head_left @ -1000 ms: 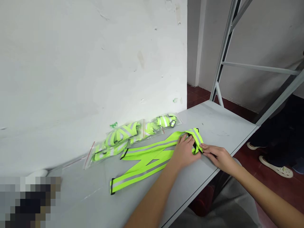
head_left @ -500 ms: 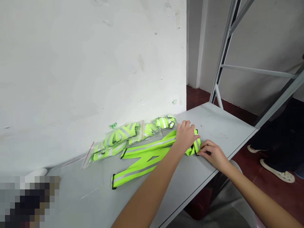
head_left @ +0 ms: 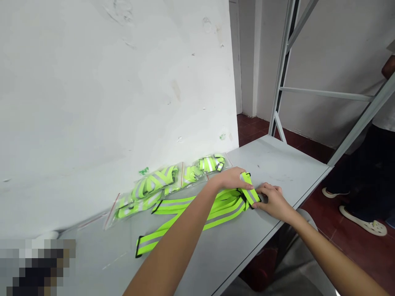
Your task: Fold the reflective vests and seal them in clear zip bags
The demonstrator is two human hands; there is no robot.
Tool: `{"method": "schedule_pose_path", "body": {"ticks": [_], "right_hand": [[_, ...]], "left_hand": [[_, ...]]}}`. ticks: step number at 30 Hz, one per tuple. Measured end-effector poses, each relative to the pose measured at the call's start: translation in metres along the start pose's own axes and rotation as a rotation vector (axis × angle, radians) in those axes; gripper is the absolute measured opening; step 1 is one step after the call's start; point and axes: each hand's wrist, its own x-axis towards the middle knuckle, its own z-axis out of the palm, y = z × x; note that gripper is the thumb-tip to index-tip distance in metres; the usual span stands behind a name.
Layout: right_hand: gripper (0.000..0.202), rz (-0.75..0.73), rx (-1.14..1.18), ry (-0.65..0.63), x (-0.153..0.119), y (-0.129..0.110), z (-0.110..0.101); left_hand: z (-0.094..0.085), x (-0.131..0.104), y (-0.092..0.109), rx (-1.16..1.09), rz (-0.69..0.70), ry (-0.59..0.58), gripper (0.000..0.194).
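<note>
Lime-yellow reflective straps point(head_left: 224, 214) with silver stripes and black buckles lie spread on the grey tabletop point(head_left: 197, 263). At their right end a short band stands folded across the bundle. My left hand point(head_left: 232, 179) grips the upper part of this band, thumb in front and the other fingers behind it, mostly hidden. My right hand point(head_left: 273, 200) pinches the band's lower right end beside a black buckle. Behind the straps, along the wall, lie clear zip bags point(head_left: 154, 183) holding similar rolled reflective straps.
A white wall point(head_left: 123, 90) borders the table's far side. A grey metal frame point(head_left: 279, 90) rises at the right end. Beyond it stands a person in dark trousers and pale clogs point(head_left: 362, 220). A blurred-out patch point(head_left: 40, 267) covers the lower left.
My left hand has shifted left and lower, its thumb now on the band. The folded band has tilted and stands clearer at the bundle's end. The view has moved slightly.
</note>
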Motion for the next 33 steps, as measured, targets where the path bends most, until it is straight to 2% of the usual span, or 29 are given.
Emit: {"method": "schedule_pose_path", "body": {"ticks": [5, 8, 11, 14, 17, 22, 25, 29, 33], "right_hand": [[0.022, 0.002, 0.298, -0.049, -0.003, -0.008, -0.005], [0.014, -0.056, 0.46, -0.043, -0.008, -0.017, -0.004], [0.016, -0.148, 0.35, 0.065, -0.011, -0.024, -0.001], [0.024, -0.316, 0.191, 0.195, -0.011, -0.029, 0.0], [0.024, -0.5, 0.077, 0.296, -0.01, -0.033, -0.002], [0.024, -0.558, -0.025, 0.335, -0.015, -0.046, -0.002], [0.028, -0.595, 0.012, 0.256, -0.018, -0.052, 0.002], [0.039, -0.585, 0.085, 0.102, -0.019, -0.053, 0.008], [0.038, -0.672, 0.047, 0.136, -0.018, -0.051, 0.008]], "left_hand": [[0.011, -0.035, 0.006, -0.195, 0.106, 0.198, 0.04], [0.023, -0.062, 0.009, -0.28, 0.118, 0.26, 0.043], [0.036, -0.085, 0.008, -0.143, 0.132, 0.322, 0.049], [0.047, -0.099, 0.002, 0.151, 0.151, 0.501, 0.038], [0.056, -0.108, -0.007, 0.37, 0.247, 0.652, 0.033], [0.067, -0.117, -0.014, 0.418, 0.434, 0.808, 0.025], [0.073, -0.121, -0.014, 0.398, 0.456, 0.854, 0.016], [0.077, -0.126, -0.015, 0.364, 0.422, 0.873, 0.019], [0.074, -0.133, -0.013, 0.229, 0.395, 0.833, 0.023]]}}
